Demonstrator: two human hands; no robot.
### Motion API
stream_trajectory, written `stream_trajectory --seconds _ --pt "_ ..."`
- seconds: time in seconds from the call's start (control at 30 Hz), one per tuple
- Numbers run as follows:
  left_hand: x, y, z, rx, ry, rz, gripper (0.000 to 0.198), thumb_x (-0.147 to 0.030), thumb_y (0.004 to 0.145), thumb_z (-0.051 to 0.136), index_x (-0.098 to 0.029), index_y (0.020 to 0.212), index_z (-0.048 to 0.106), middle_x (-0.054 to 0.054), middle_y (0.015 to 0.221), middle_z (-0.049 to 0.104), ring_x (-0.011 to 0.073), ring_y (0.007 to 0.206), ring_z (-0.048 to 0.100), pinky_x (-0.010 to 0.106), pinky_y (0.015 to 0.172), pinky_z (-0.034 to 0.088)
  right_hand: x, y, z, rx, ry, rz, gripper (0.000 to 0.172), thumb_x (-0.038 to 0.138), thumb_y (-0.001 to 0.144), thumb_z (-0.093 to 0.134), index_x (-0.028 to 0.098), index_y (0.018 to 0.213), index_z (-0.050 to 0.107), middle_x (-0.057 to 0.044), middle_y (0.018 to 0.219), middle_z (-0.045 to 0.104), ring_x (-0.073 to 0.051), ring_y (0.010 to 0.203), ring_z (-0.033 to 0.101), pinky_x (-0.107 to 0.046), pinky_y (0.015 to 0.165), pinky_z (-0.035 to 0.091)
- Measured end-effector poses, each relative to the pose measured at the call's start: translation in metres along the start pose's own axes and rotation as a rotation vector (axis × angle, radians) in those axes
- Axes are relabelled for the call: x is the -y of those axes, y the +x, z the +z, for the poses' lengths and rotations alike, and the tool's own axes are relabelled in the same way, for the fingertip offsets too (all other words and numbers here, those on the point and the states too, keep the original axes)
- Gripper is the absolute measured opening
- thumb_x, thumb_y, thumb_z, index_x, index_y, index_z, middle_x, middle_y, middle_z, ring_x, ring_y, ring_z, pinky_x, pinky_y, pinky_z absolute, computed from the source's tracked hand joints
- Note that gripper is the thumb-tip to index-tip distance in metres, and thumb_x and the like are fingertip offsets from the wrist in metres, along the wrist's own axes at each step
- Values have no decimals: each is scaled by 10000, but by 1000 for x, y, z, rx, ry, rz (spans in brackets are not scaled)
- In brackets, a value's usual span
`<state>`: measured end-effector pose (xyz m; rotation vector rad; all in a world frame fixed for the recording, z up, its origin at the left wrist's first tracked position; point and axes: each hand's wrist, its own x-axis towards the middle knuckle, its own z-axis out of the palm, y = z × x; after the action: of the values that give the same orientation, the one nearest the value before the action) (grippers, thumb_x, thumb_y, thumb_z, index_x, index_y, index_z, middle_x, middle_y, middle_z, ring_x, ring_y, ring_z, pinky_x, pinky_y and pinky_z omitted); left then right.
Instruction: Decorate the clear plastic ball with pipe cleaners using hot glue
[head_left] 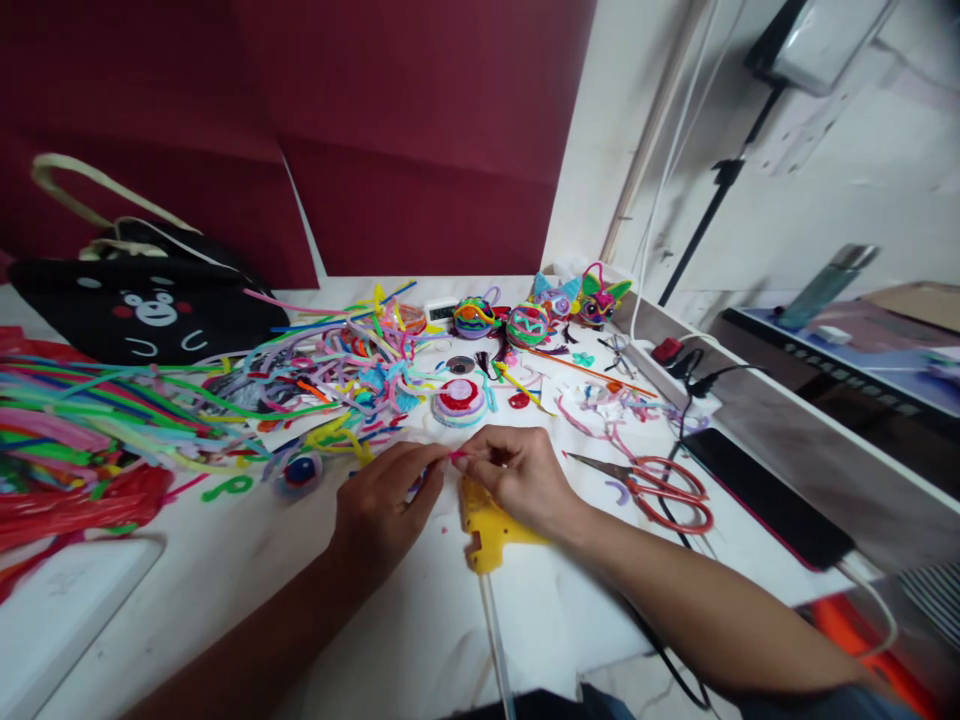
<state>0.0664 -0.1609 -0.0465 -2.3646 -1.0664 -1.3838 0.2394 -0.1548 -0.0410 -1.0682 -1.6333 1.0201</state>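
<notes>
My left hand [388,500] and my right hand [523,472] meet at the middle of the white table, fingertips pinched. Between them shows a short bit of pink pipe cleaner [456,455], mostly covered by the fingers. Under my right hand lies a yellow glue gun [491,535], with a clear glue stick [495,635] coming out of its back. Orange-handled scissors [667,490] rest open to the right. Just beyond my hands sits a round red, white and lilac pipe-cleaner piece [459,400].
Loose coloured pipe cleaners [180,400] heap on the left, before a black bag [150,310]. Several decorated balls [529,325] stand at the back. A black phone [769,495] and a power strip [675,380] with cables line the right edge. A white box-like object [71,620] occupies the near left.
</notes>
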Motion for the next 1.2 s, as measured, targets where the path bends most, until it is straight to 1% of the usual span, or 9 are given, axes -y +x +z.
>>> stream_trajectory --seconds 0.13,0.27,0.37,0.5,0.67,0.73,0.8,0.97,1.2 --pt "-6 -1 1 24 -97 -205 38 -168 814 658 -173 849 672 -5 744 720 115 618 674 196 601 523 0 0 6 -25 240 92 128 260 725 696 136 695 707 28 541 549 -79 467 436 -207 457 326" --pt "-6 -6 3 31 -174 -362 69 -191 793 675 -204 859 691 -24 774 738 122 661 697 194 616 534 3 1 10 -62 401 163 134 254 647 765 141 640 694 15 540 603 -81 464 481 -197 455 354" --pt "-4 -8 3 27 -204 -409 83 -191 789 670 -213 867 687 -32 781 742 123 667 703 194 624 542 4 2 10 -60 439 191 151 259 633 776 139 648 684 13 533 608 -83 453 482 -199 450 368" --pt "-2 -5 1 21 -114 -297 105 -179 801 660 -193 904 664 -22 778 736 116 639 694 195 622 540 0 3 5 23 257 105 107 246 738 679 139 742 688 11 591 603 -83 485 479 -201 474 365" --pt "-1 -1 -1 9 83 -10 75 -161 851 605 -165 922 629 5 769 731 127 642 694 211 654 541 0 1 -4 21 -308 -266 137 149 819 562 127 847 694 -17 664 614 -108 588 528 -215 568 399" --pt "-1 -1 -1 6 121 52 72 -161 862 595 -170 928 620 8 774 735 134 656 702 215 657 541 1 0 -6 36 -429 -370 157 147 843 539 118 843 693 -41 696 632 -118 615 540 -221 591 408" --pt "-1 -1 0 7 129 61 77 -165 861 602 -174 936 617 5 772 737 132 648 701 213 646 540 1 0 -7 32 -474 -404 168 145 853 529 119 817 691 -46 695 641 -118 613 538 -221 593 406" --pt "-2 -5 1 11 30 -100 104 -166 830 638 -181 933 625 -10 780 740 113 628 700 191 627 547 2 -1 -3 -11 -327 -261 137 138 819 563 137 747 680 -7 626 625 -93 547 514 -196 535 378" --pt "-5 -11 5 4 -307 -546 189 -238 764 695 -207 924 599 -9 806 730 143 720 722 242 706 597 3 -3 4 -34 32 -1 133 235 798 620 141 722 673 24 557 542 -83 480 438 -204 460 334"
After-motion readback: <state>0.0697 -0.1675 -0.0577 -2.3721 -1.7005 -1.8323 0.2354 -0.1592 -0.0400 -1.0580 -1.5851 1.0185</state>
